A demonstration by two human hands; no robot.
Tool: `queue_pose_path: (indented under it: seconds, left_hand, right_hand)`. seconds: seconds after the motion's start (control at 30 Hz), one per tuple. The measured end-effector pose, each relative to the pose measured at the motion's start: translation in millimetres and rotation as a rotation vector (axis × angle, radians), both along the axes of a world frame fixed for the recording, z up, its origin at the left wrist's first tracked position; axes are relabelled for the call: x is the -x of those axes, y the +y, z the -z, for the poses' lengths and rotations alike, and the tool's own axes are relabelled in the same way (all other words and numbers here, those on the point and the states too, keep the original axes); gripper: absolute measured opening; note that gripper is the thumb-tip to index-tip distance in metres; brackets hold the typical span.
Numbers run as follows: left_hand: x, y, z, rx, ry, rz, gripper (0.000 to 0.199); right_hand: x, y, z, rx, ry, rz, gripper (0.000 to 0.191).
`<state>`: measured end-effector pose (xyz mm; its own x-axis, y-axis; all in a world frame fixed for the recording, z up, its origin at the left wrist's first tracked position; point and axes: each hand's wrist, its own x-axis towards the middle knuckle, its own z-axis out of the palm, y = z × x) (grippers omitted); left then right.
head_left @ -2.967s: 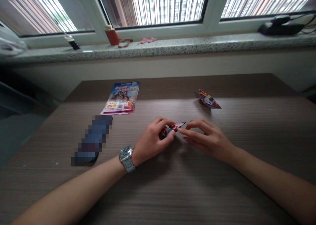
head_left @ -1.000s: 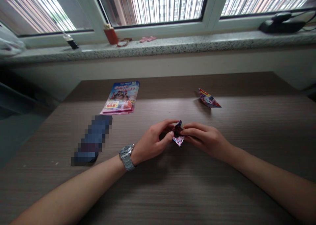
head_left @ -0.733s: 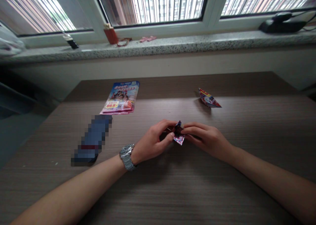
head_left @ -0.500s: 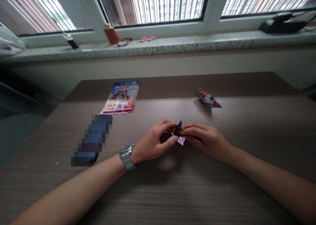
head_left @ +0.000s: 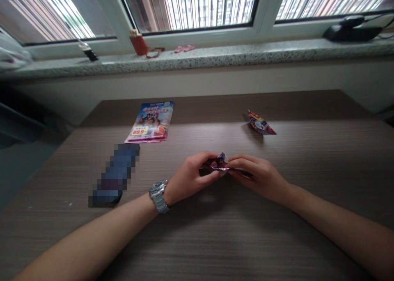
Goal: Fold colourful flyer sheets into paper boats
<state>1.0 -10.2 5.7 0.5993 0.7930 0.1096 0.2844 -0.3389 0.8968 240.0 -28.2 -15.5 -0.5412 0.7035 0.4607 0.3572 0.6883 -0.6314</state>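
Observation:
Between my two hands is a small folded piece of printed paper [head_left: 221, 161], held just above the table [head_left: 197, 240]. My left hand [head_left: 197, 172], with a metal watch [head_left: 159, 195] on its wrist, pinches the paper's left side between thumb and fingers. On the right side, the fingertips of my right hand [head_left: 257, 172] close on the same paper. Its lower flap looks flat and edge-on. Beyond my right hand a folded paper shape [head_left: 261, 124] in red, yellow and blue rests on the table.
A stack of printed flyers [head_left: 153, 123] lies at the back left, with a blurred-out dark phone-like object [head_left: 115, 174] nearer. On the stone windowsill [head_left: 227, 59] are a red-brown case [head_left: 139, 43], pink items [head_left: 184, 48], a black-and-white object [head_left: 88, 51] and a black device [head_left: 352, 29].
The lower flap of the held paper, which hung down toward me, has lifted to a nearly level position. My left fingertips have shifted slightly with it.

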Motion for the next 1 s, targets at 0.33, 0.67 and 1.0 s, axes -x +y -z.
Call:
queue_pose_path:
  seconds: [0.33,0.67,1.0]
  left_hand:
    - [0.8,1.0,1.3,0.068,-0.018,-0.020,0.025]
    - [0.1,2.1,1.3,0.059,-0.008,-0.020,0.021]
    - [-1.6,0.2,0.9,0.089,-0.074,-0.052,0.020]
  right_hand:
    - [2.4,-3.7,4.3,0.101,0.047,0.118,0.027]
    - [6.1,-6.7,3.4,0.323,0.142,0.083,0.026]
    - [15.2,-8.3,-7.4,0.548,0.220,0.098,0.017]
